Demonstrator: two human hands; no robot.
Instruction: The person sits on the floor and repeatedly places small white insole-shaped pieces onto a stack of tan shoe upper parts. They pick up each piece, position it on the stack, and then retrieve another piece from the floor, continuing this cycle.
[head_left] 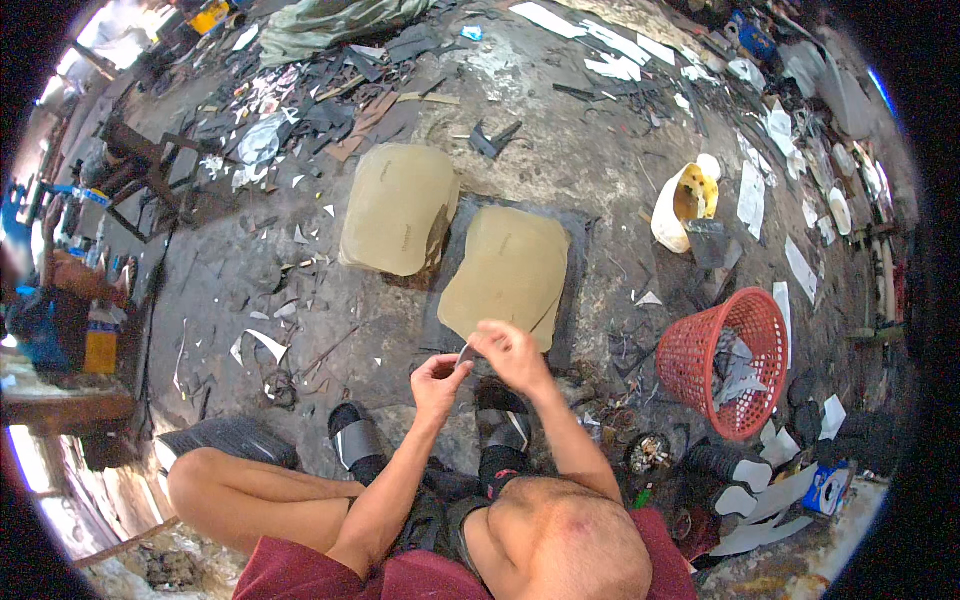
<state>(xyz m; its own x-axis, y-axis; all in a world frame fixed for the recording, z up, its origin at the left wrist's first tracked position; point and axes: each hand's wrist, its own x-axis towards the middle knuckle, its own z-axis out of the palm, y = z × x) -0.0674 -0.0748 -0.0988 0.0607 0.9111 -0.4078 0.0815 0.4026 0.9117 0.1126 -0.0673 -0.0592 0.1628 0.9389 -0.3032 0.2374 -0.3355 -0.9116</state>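
Both grips, left hand (437,377) and right hand (510,352), pinched a small grey blade (466,354) at frame centre, while the tan sheet (507,272) above lay apparently uncut.

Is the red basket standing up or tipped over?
Tipped. The red basket lies on its side, its mouth facing the camera, with paper scraps inside.

Floor workshop (offcuts (300,110) everywhere)

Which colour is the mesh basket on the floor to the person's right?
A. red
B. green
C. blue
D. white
A: the mesh basket, holding scraps, is red and sits right of the tan sheet near both hands.
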